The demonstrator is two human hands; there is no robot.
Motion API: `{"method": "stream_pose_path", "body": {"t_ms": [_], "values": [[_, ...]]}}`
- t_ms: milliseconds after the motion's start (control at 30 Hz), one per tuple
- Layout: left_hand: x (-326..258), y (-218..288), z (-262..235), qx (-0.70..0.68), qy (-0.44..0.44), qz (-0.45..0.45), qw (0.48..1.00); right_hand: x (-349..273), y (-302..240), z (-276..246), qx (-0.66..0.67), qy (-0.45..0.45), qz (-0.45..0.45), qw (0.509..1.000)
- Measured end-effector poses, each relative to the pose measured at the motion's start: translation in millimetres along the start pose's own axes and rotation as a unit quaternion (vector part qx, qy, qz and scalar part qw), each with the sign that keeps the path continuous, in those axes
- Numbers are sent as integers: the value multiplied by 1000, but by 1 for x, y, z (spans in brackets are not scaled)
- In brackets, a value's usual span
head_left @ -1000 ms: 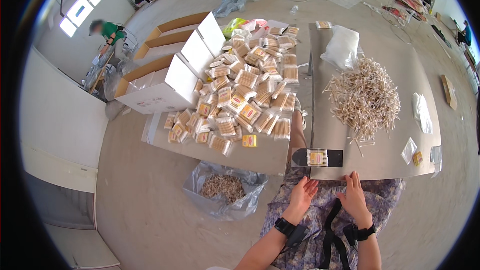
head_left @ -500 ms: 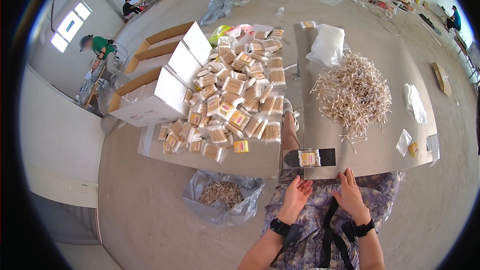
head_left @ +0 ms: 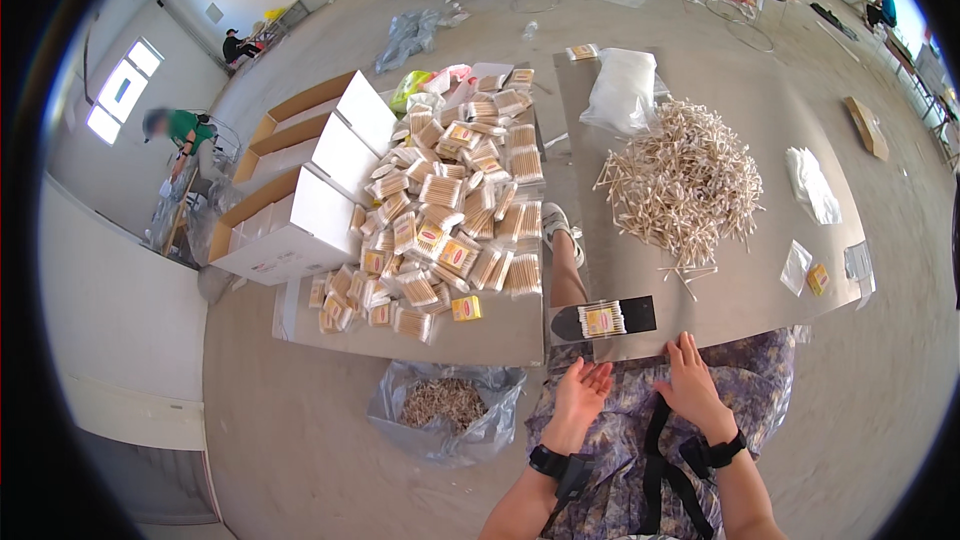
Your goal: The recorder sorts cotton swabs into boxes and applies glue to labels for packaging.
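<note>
Worker's head turned rightward; left hand (head_left: 582,395), empty, below paddle (head_left: 640,314); right hand (head_left: 692,386), empty, to its lower right; swabs (head_left: 601,320) on it undisturbed, work unadvanced.

The right surface (head_left: 740,305) carries a pile of loose cotton swabs (head_left: 685,180), a white plastic bundle (head_left: 620,92) and, overhanging its near-left corner, a black plate (head_left: 640,315). The left surface (head_left: 480,342) carries bagged swab packs (head_left: 440,190) and white cartons (head_left: 335,215).
</note>
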State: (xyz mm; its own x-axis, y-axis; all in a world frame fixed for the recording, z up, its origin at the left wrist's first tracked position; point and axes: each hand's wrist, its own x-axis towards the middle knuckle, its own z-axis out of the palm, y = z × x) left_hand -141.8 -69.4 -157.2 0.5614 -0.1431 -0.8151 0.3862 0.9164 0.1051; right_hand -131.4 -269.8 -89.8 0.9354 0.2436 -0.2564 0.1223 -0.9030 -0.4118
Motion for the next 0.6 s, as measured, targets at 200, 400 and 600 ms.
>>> {"method": "stream_pose_path", "body": {"t_ms": [200, 400, 600], "values": [[-3, 4, 7, 13, 16, -6, 1000, 0, -3, -3, 4, -8, 9, 1000], [-2, 9, 7, 29, 21, -18, 999, 0, 1, 4, 1, 12, 2, 1000], [10, 13, -5, 42, 15, -39, 998, -2, 2, 3, 9, 15, 4, 1000]]}}
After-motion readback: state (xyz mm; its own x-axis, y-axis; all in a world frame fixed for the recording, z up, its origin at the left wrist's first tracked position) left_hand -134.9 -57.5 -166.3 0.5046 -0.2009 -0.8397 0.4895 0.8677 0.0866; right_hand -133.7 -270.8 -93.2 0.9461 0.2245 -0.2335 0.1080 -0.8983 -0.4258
